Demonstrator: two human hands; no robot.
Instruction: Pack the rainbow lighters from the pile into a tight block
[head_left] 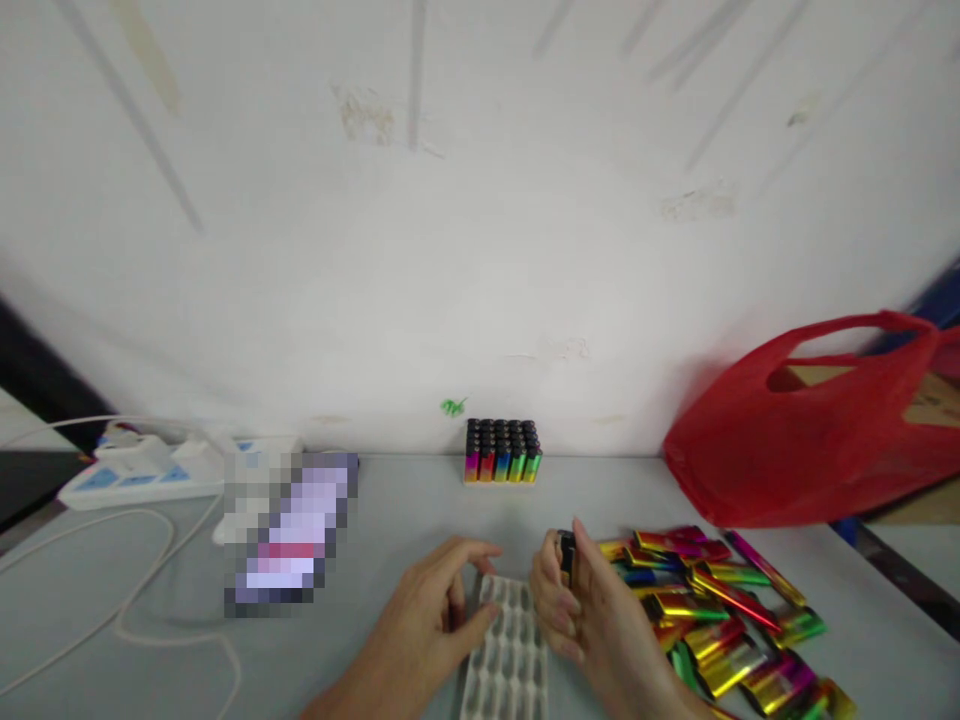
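A pale tray [506, 655] with rows of hollows lies in front of me, its hollows bare where they show. My left hand [442, 610] is at the tray's upper left corner, thumb over the top and fingers bent along the edge, closed on it. Just right of the tray, my right hand [581, 610] is closed around a lighter [567, 556]. The lighter's black upper part shows between thumb and fingers; the rest is hidden in the hand. A heap of shiny multicoloured metallic sleeves [724, 600] lies beside my right hand.
Against the wall stands a block of upright black-topped lighters [502, 452]. A red plastic bag [810, 440] sits at the back right, with cardboard behind it. On the left are a white power strip [150, 475], loose white cables [169, 560] and a blurred-out phone [300, 530].
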